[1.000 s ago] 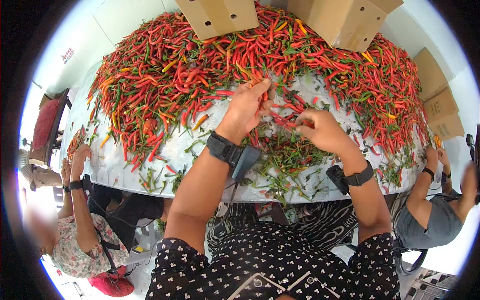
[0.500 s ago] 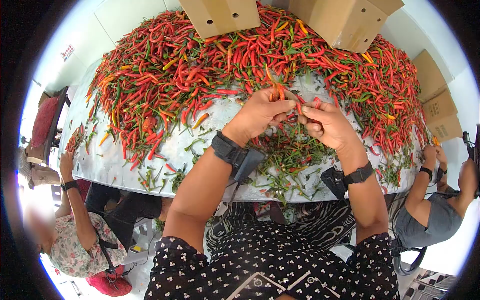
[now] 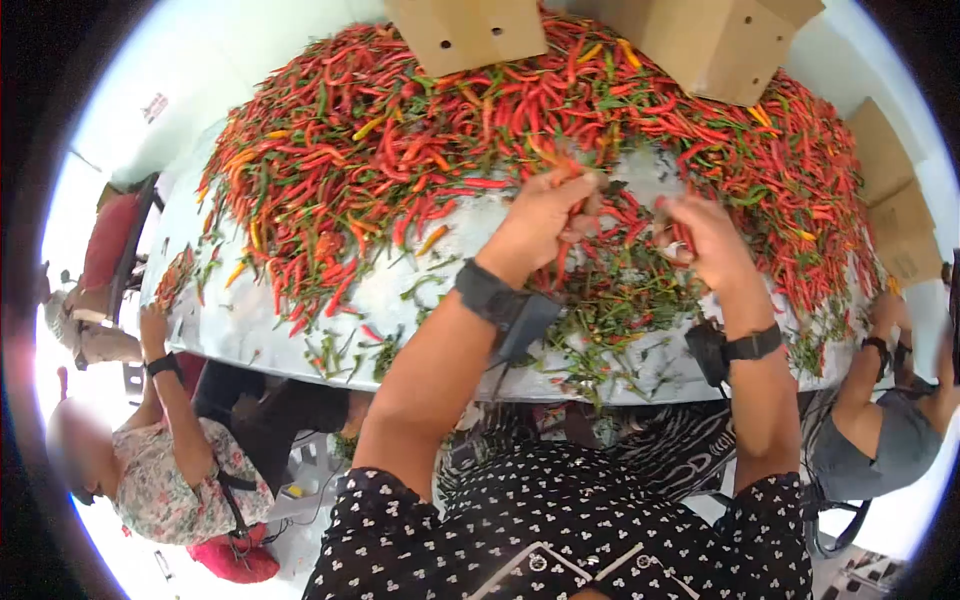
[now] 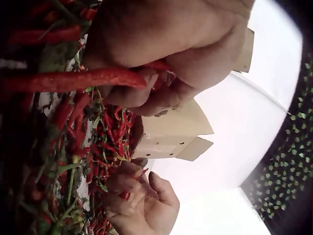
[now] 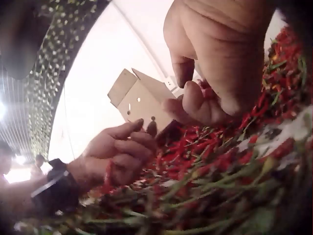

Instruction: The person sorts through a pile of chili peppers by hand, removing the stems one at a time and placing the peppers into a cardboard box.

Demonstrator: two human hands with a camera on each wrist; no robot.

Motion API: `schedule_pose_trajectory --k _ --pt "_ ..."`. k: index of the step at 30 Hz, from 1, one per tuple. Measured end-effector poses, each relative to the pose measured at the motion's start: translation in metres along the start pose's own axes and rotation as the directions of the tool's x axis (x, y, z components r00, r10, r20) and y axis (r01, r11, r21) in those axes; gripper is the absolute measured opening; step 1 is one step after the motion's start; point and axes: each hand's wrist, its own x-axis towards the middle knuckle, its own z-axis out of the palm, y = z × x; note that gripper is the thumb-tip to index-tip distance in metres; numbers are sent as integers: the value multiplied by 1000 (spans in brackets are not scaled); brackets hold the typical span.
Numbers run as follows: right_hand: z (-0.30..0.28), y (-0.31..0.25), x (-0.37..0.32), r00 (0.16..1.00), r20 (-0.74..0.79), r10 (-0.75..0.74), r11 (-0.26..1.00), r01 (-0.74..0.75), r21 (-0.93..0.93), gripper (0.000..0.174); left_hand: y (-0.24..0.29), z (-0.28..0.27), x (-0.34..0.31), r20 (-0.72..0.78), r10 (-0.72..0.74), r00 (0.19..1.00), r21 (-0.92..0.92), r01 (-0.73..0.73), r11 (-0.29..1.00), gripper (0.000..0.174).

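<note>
My left hand point(image 3: 548, 218) grips several red chili peppers with curled fingers above the near side of the heap. In the left wrist view one long red chili point(image 4: 98, 80) sticks out of this hand. A chili tip also shows below the left fingers point(image 5: 129, 152) in the right wrist view. My right hand point(image 3: 712, 238) stands a little apart to the right, its fingers curled around red chilies, mostly hidden. Something red point(image 5: 208, 90) shows between its thumb and fingers. Below and between both hands lies a pile of green stems point(image 3: 625, 310).
A large heap of red chilies point(image 3: 330, 160) covers the back of the pale table point(image 3: 235, 310). Cardboard boxes point(image 3: 480, 40) stand behind it, and more cartons point(image 3: 890, 190) at right. One person point(image 3: 190, 480) sits at left, another point(image 3: 875, 440) at right.
Half a second ago my hands met over a chili, after being apart before that. Now they have separated, the right hand moving right. The head view has shifted slightly.
</note>
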Motion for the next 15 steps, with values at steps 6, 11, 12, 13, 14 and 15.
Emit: schedule_pose_trajectory --k 6,11,12,13,14,15 --pt "14 17 24 979 -12 -204 526 99 -845 36 -2 -4 0 10 -8 1000 25 7 1000 11" --pt "26 11 29 987 -105 -120 334 -59 -941 37 0 -1 0 -38 4 999 20 -3 1000 10" --pt "23 14 32 987 -107 -120 331 -61 -942 37 0 -1 0 -34 2 999 20 -1 1000 9" --pt "18 21 36 991 -71 -112 474 -9 -881 33 0 -1 0 -29 0 1000 19 1 1000 9" --pt "14 23 38 993 -32 -110 603 42 -797 30 0 0 0 -26 4 1000 16 -3 1000 9" --pt "10 20 36 993 -30 -111 598 43 -800 30 1 3 -1 -42 -2 999 44 3 999 9"
